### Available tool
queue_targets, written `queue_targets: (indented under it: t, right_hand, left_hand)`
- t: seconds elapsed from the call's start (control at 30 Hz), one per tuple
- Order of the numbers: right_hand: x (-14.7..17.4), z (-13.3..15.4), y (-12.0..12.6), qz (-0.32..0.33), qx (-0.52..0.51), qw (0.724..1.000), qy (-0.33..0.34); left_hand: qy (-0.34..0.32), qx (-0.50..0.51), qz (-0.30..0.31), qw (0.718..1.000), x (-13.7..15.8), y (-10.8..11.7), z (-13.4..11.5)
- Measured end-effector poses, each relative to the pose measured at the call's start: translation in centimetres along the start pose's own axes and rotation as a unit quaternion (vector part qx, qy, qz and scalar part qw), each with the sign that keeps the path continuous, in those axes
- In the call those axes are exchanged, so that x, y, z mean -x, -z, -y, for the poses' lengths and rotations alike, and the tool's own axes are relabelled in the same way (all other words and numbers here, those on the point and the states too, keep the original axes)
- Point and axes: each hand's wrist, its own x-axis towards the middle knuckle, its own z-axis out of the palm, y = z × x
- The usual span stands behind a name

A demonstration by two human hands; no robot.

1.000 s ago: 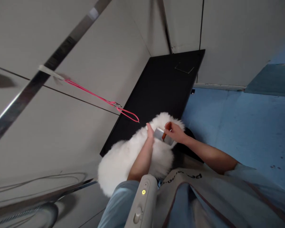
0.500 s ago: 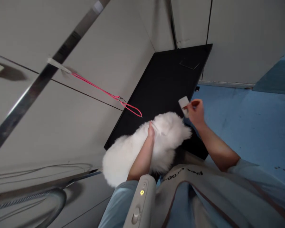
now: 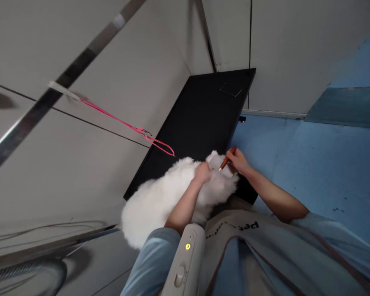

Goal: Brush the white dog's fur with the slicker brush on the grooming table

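Observation:
A fluffy white dog (image 3: 160,199) is on the near end of the black table (image 3: 197,111), seen from above. My left hand (image 3: 202,172) lies across the dog's upper body with its fingers curled into the white fur. My right hand (image 3: 239,161) is closed around the brown handle of a slicker brush (image 3: 227,160), at the dog's right end in view. The brush's pale, flat head is against or just over the fur there; its pin side does not show.
A pink grooming loop (image 3: 160,144) hangs from a metal bar (image 3: 49,98) at the left, its end near the dog. A grey hose (image 3: 33,267) is at lower left. In front of my apron is a pale device (image 3: 186,259) with a yellow light. Blue floor (image 3: 290,164) lies at right.
My right hand has brought the brush left and down from beside the dog onto or close to its fur. My left hand has shifted along the dog, its fingers now curled. The view has moved slightly.

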Motion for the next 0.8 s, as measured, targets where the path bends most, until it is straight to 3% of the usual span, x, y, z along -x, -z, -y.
queue_targets:
  t: [0.1, 0.17, 0.23, 0.3, 0.37, 0.4, 0.5, 0.53, 0.57, 0.67, 0.7, 0.8]
  right_hand:
    - [0.8, -1.0, 0.6, -0.068, 0.006, 0.998, -0.011]
    - [1.7, -1.7, 0.6, 0.024, -0.011, 0.999, -0.031]
    - [2.6, -2.2, 0.4, 0.128, -0.002, 0.990, -0.065]
    - [3.3, -2.8, 0.2, 0.102, 0.035, 0.992, -0.064]
    - [4.2, -3.5, -0.1, 0.047, 0.054, 0.997, -0.037]
    - [4.7, -3.9, -0.3, 0.064, 0.052, 0.996, -0.033]
    - [6.3, -5.0, -1.0, 0.236, 0.043, 0.968, -0.068]
    - [6.5, -5.2, -1.1, 0.251, 0.052, 0.964, -0.076]
    - [6.5, -5.3, -1.0, 0.226, 0.064, 0.970, -0.070]
    - [6.1, -5.1, -0.1, 0.063, 0.072, 0.995, 0.021]
    - [6.2, -5.0, 0.3, 0.059, 0.065, 0.995, 0.046]
    - [7.1, -5.2, 0.9, 0.207, 0.071, 0.975, 0.021]
  left_hand:
    - [-0.093, -0.091, -0.076, 0.989, 4.8, -2.6, 0.6]
    - [-0.157, -0.053, -0.137, 0.976, 7.9, -4.8, 2.1]
    - [-0.181, 0.035, -0.205, 0.961, 11.0, -7.2, 3.8]
    - [-0.135, 0.153, -0.259, 0.944, 14.1, -9.7, 5.0]
    - [-0.038, 0.277, -0.299, 0.912, 16.7, -12.2, 5.2]
    - [0.010, 0.330, -0.315, 0.890, 17.7, -13.3, 4.9]
    - [0.112, 0.448, -0.337, 0.820, 19.3, -15.5, 3.5]
    - [0.131, 0.475, -0.335, 0.803, 19.4, -15.9, 3.1]
    - [0.145, 0.501, -0.330, 0.787, 19.5, -16.1, 2.7]
    - [0.157, 0.527, -0.313, 0.774, 19.5, -16.1, 2.4]
    - [0.153, 0.523, -0.314, 0.778, 19.6, -16.0, 2.5]
    - [0.158, 0.495, -0.332, 0.787, 20.2, -16.1, 2.8]
